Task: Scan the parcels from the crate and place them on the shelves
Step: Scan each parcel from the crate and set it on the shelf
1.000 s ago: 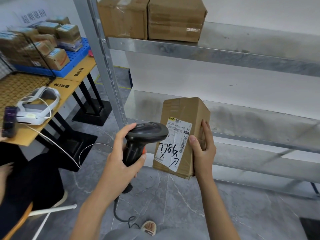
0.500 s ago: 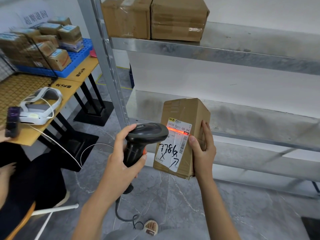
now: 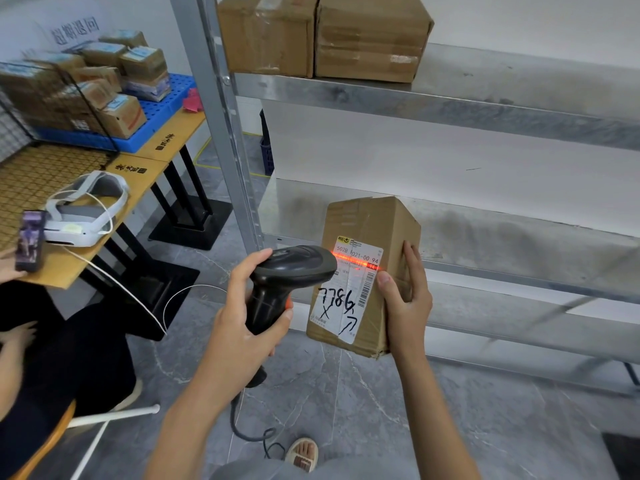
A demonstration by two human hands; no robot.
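My right hand [image 3: 406, 299] grips a brown cardboard parcel [image 3: 370, 223] upright by its right edge, in front of the middle shelf [image 3: 519, 237]. A white label with a barcode and handwritten "7786" faces me. My left hand [image 3: 242, 327] holds a black barcode scanner [image 3: 294, 268] by its handle, its head almost touching the label. A red scan line glows across the label's top. Two taped parcels [image 3: 367, 36] stand on the upper shelf [image 3: 450, 105].
The steel rack's upright post [image 3: 221, 109] stands just left of the parcel. At left, a wooden table [image 3: 138, 181] carries a blue crate [image 3: 156, 112] with several small parcels and a white headset [image 3: 86, 209]. A seated person holds a phone [image 3: 29, 240]. The scanner cable [image 3: 252, 434] trails to the floor.
The red scan line came on across the label half a second ago and still shines. Both hands, scanner and parcel have kept nearly the same position.
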